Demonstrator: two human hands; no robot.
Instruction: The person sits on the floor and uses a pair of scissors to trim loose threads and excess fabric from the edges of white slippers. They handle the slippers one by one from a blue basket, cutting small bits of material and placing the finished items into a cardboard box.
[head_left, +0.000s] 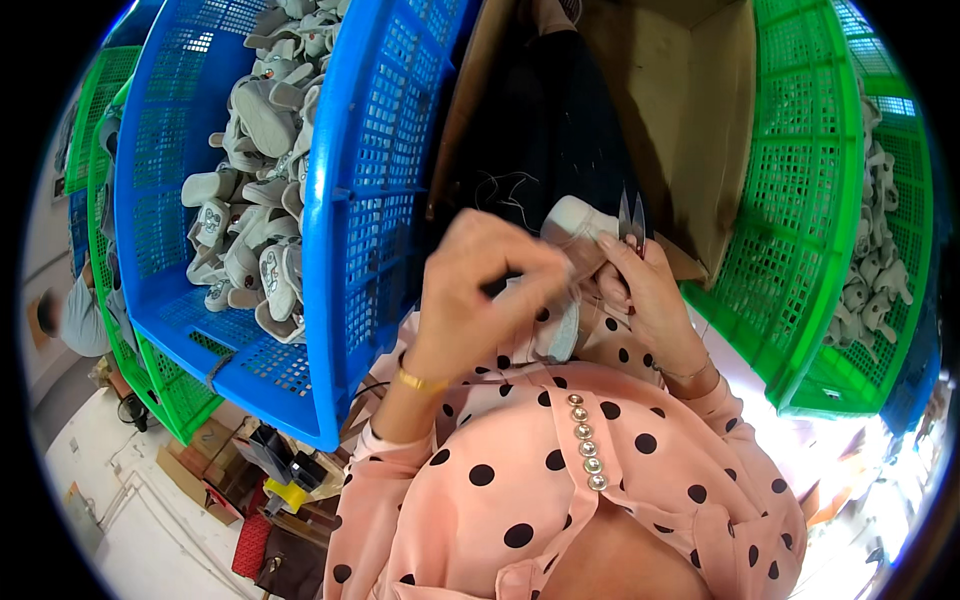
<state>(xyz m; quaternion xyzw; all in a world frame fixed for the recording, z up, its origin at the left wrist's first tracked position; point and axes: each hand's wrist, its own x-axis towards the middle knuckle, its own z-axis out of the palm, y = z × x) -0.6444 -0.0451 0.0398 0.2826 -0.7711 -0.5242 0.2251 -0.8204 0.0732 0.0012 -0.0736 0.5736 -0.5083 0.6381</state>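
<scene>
My left hand [480,300] is closed around a small grey and white soft baby shoe [575,225], pinching it near the middle of the view. My right hand [645,290] grips small metal thread snips [630,215], whose pointed blades stick up right beside the shoe's toe. Loose threads hang near the shoe. Both forearms wear pink sleeves with black dots. Part of the shoe is hidden behind my left fingers.
A blue plastic crate [350,200] at the left holds several grey baby shoes [250,190]. A green crate [810,200] at the right holds several more. Between them stands a brown cardboard box [690,110] with dark cloth. Another person [70,315] sits far left.
</scene>
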